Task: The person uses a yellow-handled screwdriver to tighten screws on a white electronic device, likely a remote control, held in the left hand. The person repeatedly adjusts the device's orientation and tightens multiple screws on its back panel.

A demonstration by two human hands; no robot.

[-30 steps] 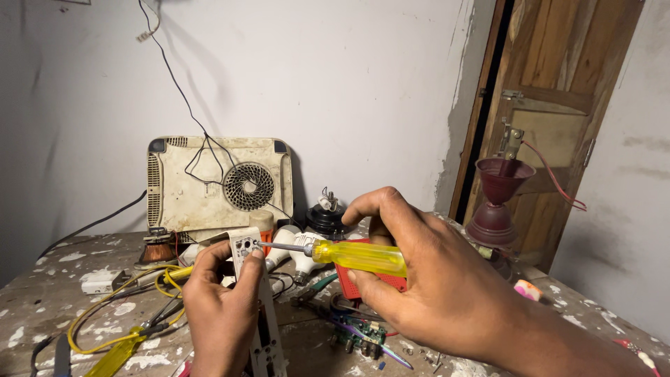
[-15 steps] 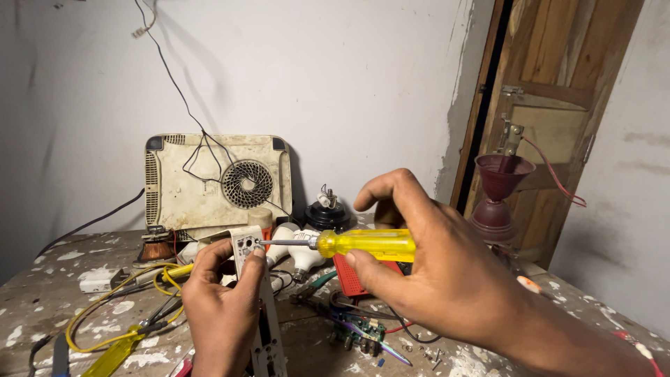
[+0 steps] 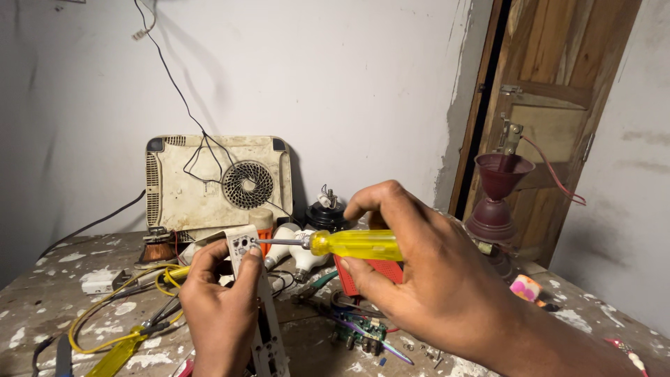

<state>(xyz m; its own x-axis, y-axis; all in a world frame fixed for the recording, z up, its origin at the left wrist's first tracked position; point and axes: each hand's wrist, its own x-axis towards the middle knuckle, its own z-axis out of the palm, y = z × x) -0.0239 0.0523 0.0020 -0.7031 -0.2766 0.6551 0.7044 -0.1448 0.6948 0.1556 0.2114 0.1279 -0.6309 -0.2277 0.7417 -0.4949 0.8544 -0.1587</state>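
My left hand (image 3: 220,307) grips a long white plastic strip (image 3: 259,314) with small holes, held upright over the table. My right hand (image 3: 426,279) holds a yellow-handled screwdriver (image 3: 356,245) level, its metal tip touching the top end of the strip. A green circuit board (image 3: 361,328) lies on the table just below my right hand.
A cream appliance with a round fan grille (image 3: 218,181) leans on the wall behind. White bulbs (image 3: 296,255), a copper coil (image 3: 157,249), yellow wire (image 3: 112,307), yellow-handled pliers (image 3: 129,345) and a red box (image 3: 366,276) crowd the paint-spattered table (image 3: 42,321). A maroon funnel-shaped lamp (image 3: 499,202) and wooden door (image 3: 551,105) stand right.
My right hand has shifted the screwdriver slightly along the strip's top end; my fingers have turned on the handle. The left hand has kept the strip in place.
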